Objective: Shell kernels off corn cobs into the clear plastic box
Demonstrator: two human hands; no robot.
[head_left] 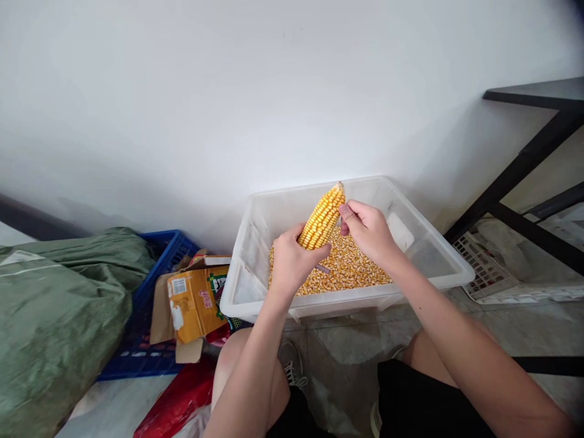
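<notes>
Home storage corner: bare wall, sack (55,316), crate (150,328) on floor

Corn cob (322,218) in my grip: dry, golden-yellow, its kernel rows intact, tilted with the tip up and away from me. My left hand (291,260) wraps its lower end; my right hand (367,232) touches its upper side. I hold it above loose kernels (351,267) in a translucent plastic tub (255,243).

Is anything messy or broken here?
The orange cardboard box beside the blue crate is torn open and crumpled. The loose kernels all lie inside the white tub; none look spilled.
</notes>
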